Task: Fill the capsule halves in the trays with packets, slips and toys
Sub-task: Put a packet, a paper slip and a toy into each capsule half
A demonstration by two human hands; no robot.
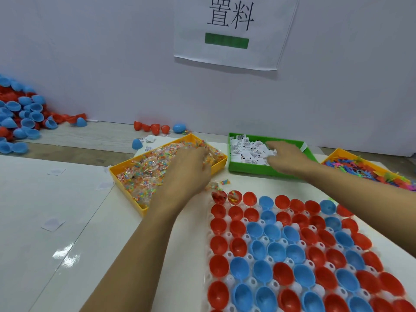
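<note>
- The left hand [191,170] reaches into the yellow bin [126,176] of packets [144,174] at about 11 o'clock from the tray; its fingers dig into the heap at the bin's far end and are blurred, so I cannot tell whether they pinch anything.
- The right hand [286,158] lies over the green bin [247,168] at 12 o'clock, fingers reaching toward 9 o'clock onto the white slips [245,149]; whether it grips 1 cannot be told.
- A second yellow bin [335,153] at 2 o'clock holds bright plastic toys [360,168], partly hidden behind the right forearm.
- The white tray [227,282] fills the lower right, with red and blue capsule halves [276,251] seated open side up in its cups.
- 2 red halves at the tray's far left corner already hold a packet each [234,197]; the rest in view look bare inside.
- A few loose packets [225,182] lie on the table [56,199] between the packet bin and the tray.
- At 9 o'clock, along the wall, sits a pile of spare halves [20,113], red and blue.
- More loose halves [155,128] rest by the wall at 12 o'clock, behind the packet bin.
- A paper sign [231,30] with a green bar hangs on the wall above the bins.
</note>
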